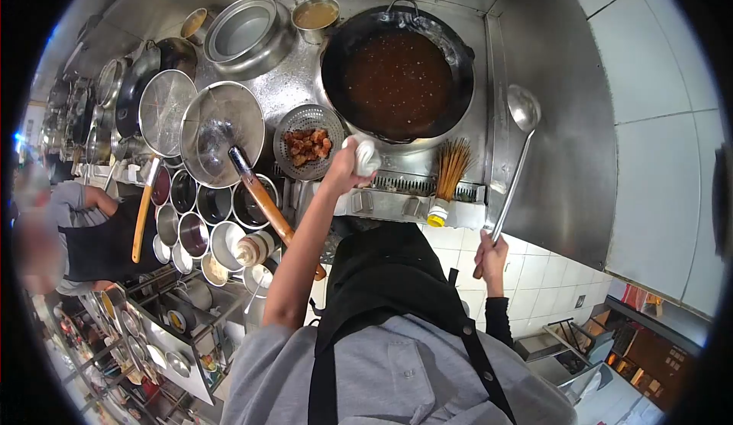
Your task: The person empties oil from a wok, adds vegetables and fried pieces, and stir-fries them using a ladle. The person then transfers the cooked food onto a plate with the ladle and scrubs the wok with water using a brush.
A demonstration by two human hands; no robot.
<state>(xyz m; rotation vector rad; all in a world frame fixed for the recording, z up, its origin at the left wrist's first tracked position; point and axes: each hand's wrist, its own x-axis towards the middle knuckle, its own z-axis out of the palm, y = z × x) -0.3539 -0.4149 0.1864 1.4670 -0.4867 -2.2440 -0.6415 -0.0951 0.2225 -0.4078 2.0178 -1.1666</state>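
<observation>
Left grip point(345, 171) clenched a white cloth point(368, 156) by the near rim of the wok point(336, 81); contact, couldn't tell. Right grip point(490, 256) held the ladle point(517, 171), covering part of its handle. Dark liquid point(397, 85) hid the wok's bottom.

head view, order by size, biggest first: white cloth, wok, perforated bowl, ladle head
1. Wok
2. Perforated bowl
3. White cloth and ladle head: look too alike to rank, both smaller than the bowl.
</observation>
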